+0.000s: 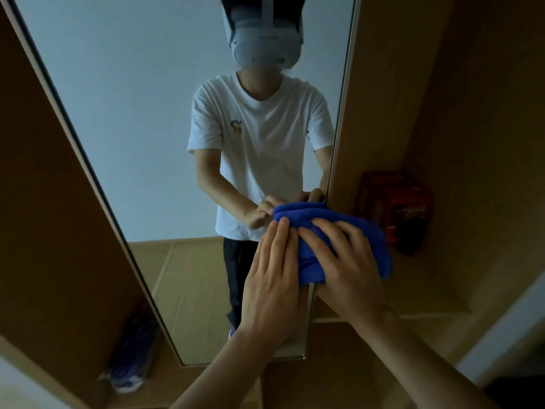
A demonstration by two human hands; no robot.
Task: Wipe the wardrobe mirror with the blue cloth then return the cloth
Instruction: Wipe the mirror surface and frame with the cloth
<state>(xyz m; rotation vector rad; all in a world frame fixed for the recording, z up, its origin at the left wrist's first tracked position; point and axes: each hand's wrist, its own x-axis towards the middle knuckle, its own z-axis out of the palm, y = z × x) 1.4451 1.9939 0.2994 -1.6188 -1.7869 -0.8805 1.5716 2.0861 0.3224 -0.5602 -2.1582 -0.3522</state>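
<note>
item under inspection: bunched blue microfibre cloth (376, 249), held against the lower right edge of the tall frameless wardrobe mirror (141, 119), overlapping the glass edge and the brown wooden wardrobe panel (383, 84) beside it. its reflection shows in the glass just above it.

right hand (349, 270): lies on top of the cloth, fingers spread and bent down over the bundle, gripping and pressing it toward the mirror.

left hand (274, 278): flat, fingers straight and together, fingertips touching the left edge of the cloth (the palm appears to lie over the glass; contact with the glass cannot be confirmed).

surroundings: a red cardboard box (395, 208) stands on the light wooden shelf (418, 278) to the right of the mirror, just behind the cloth. a purple plastic-wrapped bundle (132, 355) sits low in the wardrobe to the left of the mirror, well apart from both hands; it is blurred and its contents cannot be told.
</note>
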